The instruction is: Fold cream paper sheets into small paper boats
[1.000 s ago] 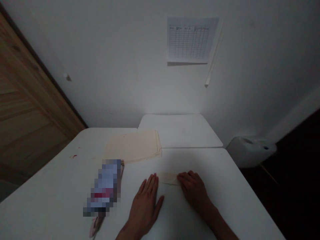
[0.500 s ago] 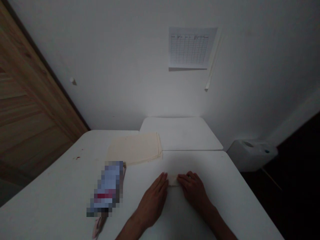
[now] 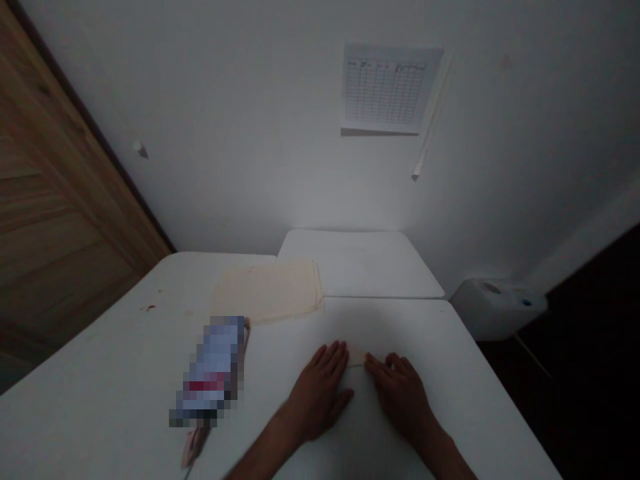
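Wall chart (image 3: 387, 87) illegible; left hand (image 3: 320, 387), right hand (image 3: 403, 397) press cream cloth (image 3: 357, 357).

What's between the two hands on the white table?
Head view: a small cream folded sheet lies flat between the left hand and the right hand, both touching its edges.

A dim white wall (image 3: 250, 133) (chart (image 3: 390, 87) pinned up) rises behind white tables (image 3: 100, 373) beside a wooden door (image 3: 45, 220).
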`<act>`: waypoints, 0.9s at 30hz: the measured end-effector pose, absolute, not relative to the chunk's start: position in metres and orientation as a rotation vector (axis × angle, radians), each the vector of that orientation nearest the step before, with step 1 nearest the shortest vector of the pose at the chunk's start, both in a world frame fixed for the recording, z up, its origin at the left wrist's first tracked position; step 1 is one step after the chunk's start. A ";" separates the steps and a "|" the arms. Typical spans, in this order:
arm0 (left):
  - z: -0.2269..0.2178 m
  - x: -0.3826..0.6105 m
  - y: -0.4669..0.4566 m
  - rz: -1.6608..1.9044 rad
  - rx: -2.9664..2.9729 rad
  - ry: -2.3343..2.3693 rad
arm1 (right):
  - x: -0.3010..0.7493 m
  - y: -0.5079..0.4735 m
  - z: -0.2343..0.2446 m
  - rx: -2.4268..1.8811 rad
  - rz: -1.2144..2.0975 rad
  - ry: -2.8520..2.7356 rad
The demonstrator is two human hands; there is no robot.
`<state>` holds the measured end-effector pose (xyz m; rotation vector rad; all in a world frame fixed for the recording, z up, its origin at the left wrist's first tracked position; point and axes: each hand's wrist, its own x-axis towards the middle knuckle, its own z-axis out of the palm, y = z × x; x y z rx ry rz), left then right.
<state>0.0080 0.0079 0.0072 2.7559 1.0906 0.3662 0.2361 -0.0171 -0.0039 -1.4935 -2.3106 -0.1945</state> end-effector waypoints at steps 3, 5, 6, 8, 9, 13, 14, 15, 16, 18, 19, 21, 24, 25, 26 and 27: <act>0.004 0.008 0.009 0.394 2.768 1.101 | 0.245 -0.027 -0.005 -1.518 -0.196 -2.287; 0.002 0.008 0.009 0.406 2.775 1.116 | 0.247 -0.030 -0.005 -1.530 -0.190 -2.288; 0.002 0.008 0.008 0.407 2.778 1.124 | 0.247 -0.030 -0.004 -1.539 -0.189 -2.288; 0.002 0.005 0.006 0.408 2.780 1.142 | 0.245 -0.031 -0.003 -1.558 -0.192 -2.286; 0.003 0.003 0.004 0.411 2.779 1.149 | 0.245 -0.031 -0.002 -1.568 -0.198 -2.284; 0.007 -0.012 -0.005 0.431 2.758 1.197 | 0.242 -0.031 -0.001 -1.586 -0.231 -2.313; 0.008 -0.015 -0.007 0.432 2.751 1.215 | 0.242 -0.032 -0.001 -1.583 -0.236 -2.319; 0.009 -0.019 -0.008 0.434 2.746 1.233 | 0.243 -0.032 0.000 -1.580 -0.235 -2.321; 0.009 -0.021 -0.010 0.442 2.743 1.247 | 0.243 -0.031 0.000 -1.578 -0.231 -2.318; 0.009 -0.024 -0.011 0.469 2.745 1.260 | 0.243 -0.030 0.000 -1.586 -0.209 -2.299; 0.008 -0.024 -0.012 0.485 2.748 1.264 | 0.242 -0.029 0.001 -1.595 -0.194 -2.282; 0.006 -0.023 -0.011 0.498 2.754 1.272 | 0.237 -0.026 0.002 -1.601 -0.174 -2.233; 0.003 -0.021 -0.010 0.499 2.758 1.284 | 0.219 -0.021 0.003 -1.505 -0.146 -2.205; 0.002 -0.021 -0.010 0.501 2.759 1.283 | 0.211 -0.019 0.003 -1.451 -0.119 -2.239; 0.001 -0.021 -0.010 0.504 2.760 1.283 | 0.203 -0.017 0.003 -1.403 -0.095 -2.275; 0.000 -0.021 -0.011 0.505 2.760 1.284 | 0.195 -0.016 0.003 -1.373 -0.067 -2.315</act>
